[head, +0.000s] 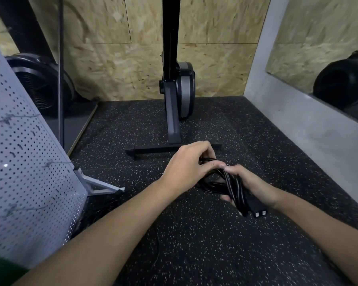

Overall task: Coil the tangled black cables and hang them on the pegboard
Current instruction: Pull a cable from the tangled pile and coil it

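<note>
Both our hands hold the cable [235, 190], mid-coil, low at centre.
Our right hand [251, 185] wraps the coils; our left hand [189, 165] pinches a loop at 11 o'clock. The plug [259, 212] dangles at 5 o'clock. If we slacken, loops could spring apart and retangle. Speckled floor [194, 244] below, pegboard [25, 162] at 9, wall [112, 69] at 12.

Open speckled floor [205, 244] at 6 o'clock, black machine's base bar [153, 150] barring 12 o'clock, leaning pegboard [25, 162] and its white foot [99, 185] crowding 9 o'clock, grey wall [298, 124] closing 3 o'clock
</note>
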A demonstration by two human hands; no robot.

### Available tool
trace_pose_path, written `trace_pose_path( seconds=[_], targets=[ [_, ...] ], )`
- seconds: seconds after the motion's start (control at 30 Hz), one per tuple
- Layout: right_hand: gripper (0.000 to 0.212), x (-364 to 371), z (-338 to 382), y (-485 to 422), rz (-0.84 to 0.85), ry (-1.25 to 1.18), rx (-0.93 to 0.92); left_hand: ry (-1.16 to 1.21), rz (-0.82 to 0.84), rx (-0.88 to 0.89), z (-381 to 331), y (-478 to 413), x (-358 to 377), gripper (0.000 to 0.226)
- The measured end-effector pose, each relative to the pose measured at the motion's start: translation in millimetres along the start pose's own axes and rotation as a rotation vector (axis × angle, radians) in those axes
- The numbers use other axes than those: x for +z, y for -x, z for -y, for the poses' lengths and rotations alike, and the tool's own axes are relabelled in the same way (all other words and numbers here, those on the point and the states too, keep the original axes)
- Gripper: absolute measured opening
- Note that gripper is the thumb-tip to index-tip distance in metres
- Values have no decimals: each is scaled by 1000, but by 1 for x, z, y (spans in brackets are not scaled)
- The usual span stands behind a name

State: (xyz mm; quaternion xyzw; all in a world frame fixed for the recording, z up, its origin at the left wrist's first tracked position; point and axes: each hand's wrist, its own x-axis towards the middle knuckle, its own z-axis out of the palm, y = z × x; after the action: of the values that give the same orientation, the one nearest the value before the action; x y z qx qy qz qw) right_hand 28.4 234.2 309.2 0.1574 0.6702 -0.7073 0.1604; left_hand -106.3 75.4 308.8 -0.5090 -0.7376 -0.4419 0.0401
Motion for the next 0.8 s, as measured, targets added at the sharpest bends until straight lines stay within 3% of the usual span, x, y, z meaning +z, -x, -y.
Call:
trace_pose_path(
  seconds=[0.1,0.2,0.43,0.5,0.6,0.8],
  targets=[
    [23,3,0,0,49,329,19,-27,28,24,1,0,1,34],
    [23,3,0,0,15,491,-5,-52,63,-5,5,0,-1,38],
    [32,-11,11,14,-16,578,-210,136,172,-434,35,7,-26,57],
    [31,-15,11,17,-23,519,-221,235,186,-508,44,10,-25,51],
    [32,-17,11,17,-112,554,-255,285,207,-518,48,10,-24,36],
    [31,-13,9,13,-288,502,-302,323,169,-457,35,11,-19,51]
  ],
)
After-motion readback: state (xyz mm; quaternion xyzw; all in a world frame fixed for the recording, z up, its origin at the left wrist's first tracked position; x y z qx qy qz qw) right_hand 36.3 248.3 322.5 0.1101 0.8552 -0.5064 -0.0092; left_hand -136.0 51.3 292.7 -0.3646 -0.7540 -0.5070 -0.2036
